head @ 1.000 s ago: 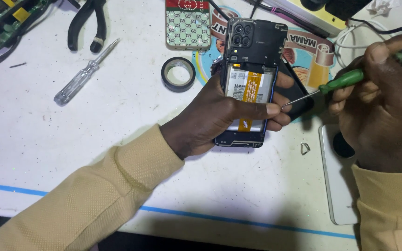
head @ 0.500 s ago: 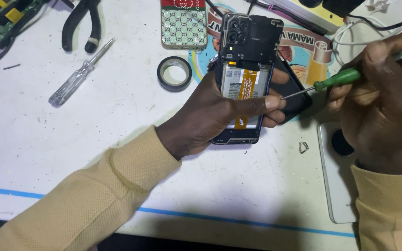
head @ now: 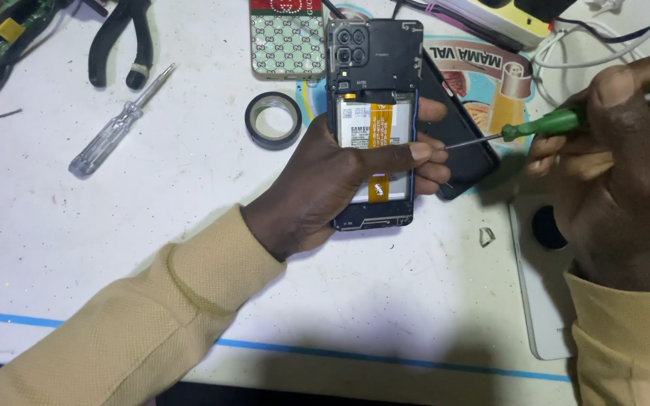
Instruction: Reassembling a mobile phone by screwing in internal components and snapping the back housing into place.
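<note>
- left hand clamped round opened phone, centre of white worktop; flat battery with orange strip exposed
- right hand fist-gripped on green-handled screwdriver, thin metal tip at phone's right edge, contact unclear
- glossy black tape roll just left
- clear-handled screwdriver far left

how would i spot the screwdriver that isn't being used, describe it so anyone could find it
Start at the white worktable and go to its upper left, left of the black tape roll and below the black pliers. The spare screwdriver lies there at a slant, touched by neither hand. Its handle is clear, unlike the green-handled screwdriver in the right hand.
</note>
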